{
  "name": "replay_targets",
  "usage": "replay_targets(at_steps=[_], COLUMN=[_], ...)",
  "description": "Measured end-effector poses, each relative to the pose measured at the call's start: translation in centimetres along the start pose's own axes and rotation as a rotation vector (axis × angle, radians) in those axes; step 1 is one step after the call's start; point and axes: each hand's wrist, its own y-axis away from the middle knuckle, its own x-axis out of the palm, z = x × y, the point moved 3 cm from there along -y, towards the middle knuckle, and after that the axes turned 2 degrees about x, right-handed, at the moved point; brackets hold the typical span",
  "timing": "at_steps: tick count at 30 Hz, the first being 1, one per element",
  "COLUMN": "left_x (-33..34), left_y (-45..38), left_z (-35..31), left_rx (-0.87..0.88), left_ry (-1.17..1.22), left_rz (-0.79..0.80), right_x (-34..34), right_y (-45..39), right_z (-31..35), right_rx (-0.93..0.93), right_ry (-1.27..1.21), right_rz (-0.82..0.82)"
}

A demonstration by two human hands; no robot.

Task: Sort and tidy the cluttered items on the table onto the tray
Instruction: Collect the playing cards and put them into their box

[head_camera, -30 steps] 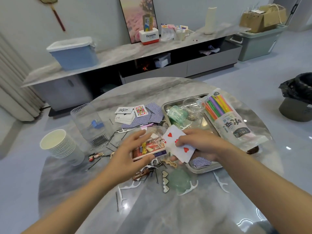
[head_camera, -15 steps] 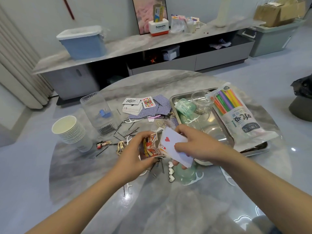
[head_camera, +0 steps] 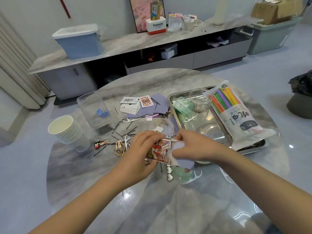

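Two hands meet just above the near middle of the round table [head_camera: 101,191], and the step in hand looks like gathering loose playing cards into their packet; the left hand [head_camera: 140,154] curls its fingers round a red printed card box [head_camera: 159,152], while the right hand [head_camera: 194,147] pinches a pale card [head_camera: 179,146] against the box's right edge, though whether the card is going into an open flap I cannot tell; directly beneath them lie a string of heart-shaped clips [head_camera: 169,173], a pale green lid [head_camera: 182,173] and a white floss pick [head_camera: 194,177], all on the bare tabletop; just left of the hands sit a gold hair clip [head_camera: 119,147], a small figure clip [head_camera: 99,144] and scattered black bobby pins [head_camera: 125,130]; further left stands a stack of paper cups [head_camera: 67,130], and behind it a clear plastic box [head_camera: 96,108] with more pins in its bottom; beyond the hands, more playing cards [head_camera: 135,105] lie in a loose heap, some face up and some showing blue backs; to the right, the steel tray [head_camera: 217,137] already carries a green roll [head_camera: 183,105], a glass jar [head_camera: 199,100] and a bag of coloured straws [head_camera: 234,114] that overhangs its right rim; the next move, as I judge it, calls for sliding the pinched card squarely home without bending it, then reaching to the far heap for the remaining cards before the packet goes onto the tray's bare near part.
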Motion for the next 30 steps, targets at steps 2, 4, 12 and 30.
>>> replay_targets(at_steps=[2, 4, 12, 30], left_x=[0.2, 0.6, 2.4, 3.6], left_y=[0.1, 0.4, 0.4, 0.7], left_z=[0.3, 0.8, 1.9, 3.7], left_rx=[-0.104, -0.253, -0.437, -0.442], left_ry=[0.058, 0.153, 0.263, 0.177], left_rz=[0.016, 0.009, -0.031, 0.079], right_x=[-0.7, -0.9, 2.8, -3.5], right_y=[-0.2, -0.5, -0.8, -6.2], right_z=[-0.2, -0.4, -0.7, -11.9], right_rx=[0.024, -0.003, -0.021, 0.322], right_ry=[-0.229, -0.286, -0.104, 0.622], right_rz=[-0.07, -0.157, 0.009, -0.01])
